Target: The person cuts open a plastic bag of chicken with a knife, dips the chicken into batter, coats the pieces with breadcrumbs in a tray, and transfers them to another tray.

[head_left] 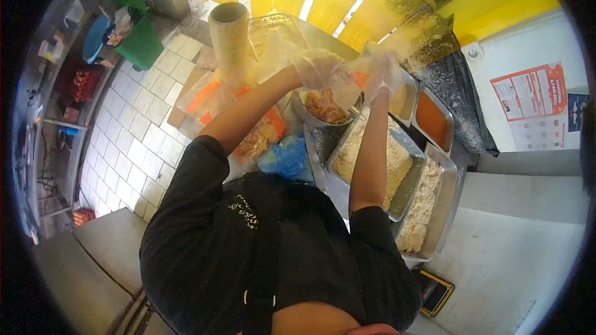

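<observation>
A black shirt [261,254] is seen across the foreground, white lettering being printed on its chest, too small and slanted to be read with certainty. The far side is closed off by broad yellow strips [344,12]. Between them a table [335,42] is crowded with containers: a metal tray [402,197] filled with pale crumbs, beside which a longer tray [443,208] is lined with a row of coated pieces. On the wall to the right a red-and-white poster [531,93] is mounted, on whose heading the word AYAM can be made out, its finer print being illegible. Clear bags [254,142] marked with orange are laid at the left, and beside them a roll of clear film [230,43] is stood upright. Beyond the crumbs a smaller tray [441,104] is filled with something orange. Pieces of what looks like raw meat are held in a metal bowl [299,108], near which blue plastic [288,158] is bunched. Above the bowl, the left hand [320,71] and right hand [382,77] are covered by clear gloves; by the grip of each, fingers closed though blurred, clear plastic [360,79] with an orange patch is held
</observation>
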`<state>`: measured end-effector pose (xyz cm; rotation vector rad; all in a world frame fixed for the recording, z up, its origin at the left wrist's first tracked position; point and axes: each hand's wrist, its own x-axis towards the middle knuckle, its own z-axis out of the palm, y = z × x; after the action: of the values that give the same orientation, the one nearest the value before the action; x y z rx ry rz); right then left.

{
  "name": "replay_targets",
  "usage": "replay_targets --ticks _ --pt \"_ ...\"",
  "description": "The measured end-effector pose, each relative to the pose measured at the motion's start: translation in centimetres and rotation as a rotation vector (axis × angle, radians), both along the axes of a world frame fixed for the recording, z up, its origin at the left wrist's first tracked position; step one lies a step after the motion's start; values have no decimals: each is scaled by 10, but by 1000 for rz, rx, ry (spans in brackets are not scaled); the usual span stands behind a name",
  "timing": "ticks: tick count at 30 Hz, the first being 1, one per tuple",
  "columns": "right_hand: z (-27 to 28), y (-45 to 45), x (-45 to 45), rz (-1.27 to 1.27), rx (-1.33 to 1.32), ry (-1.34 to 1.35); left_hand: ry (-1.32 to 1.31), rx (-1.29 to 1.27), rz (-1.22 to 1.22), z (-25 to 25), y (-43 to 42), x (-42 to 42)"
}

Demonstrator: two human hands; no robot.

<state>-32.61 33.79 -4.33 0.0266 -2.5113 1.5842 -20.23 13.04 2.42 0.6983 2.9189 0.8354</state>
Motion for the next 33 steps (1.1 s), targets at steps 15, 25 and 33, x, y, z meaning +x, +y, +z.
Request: replay_targets --ticks 15,25,33 --pt "-38 12 88 586 -1108 -382 -487 476 132 48 24 25" --pt "-56 32 23 631 -522 -363 231 354 -192 2 31 7" --pt "-91 41 3 466 184 -199 -124 -415 -134 11 1 45"
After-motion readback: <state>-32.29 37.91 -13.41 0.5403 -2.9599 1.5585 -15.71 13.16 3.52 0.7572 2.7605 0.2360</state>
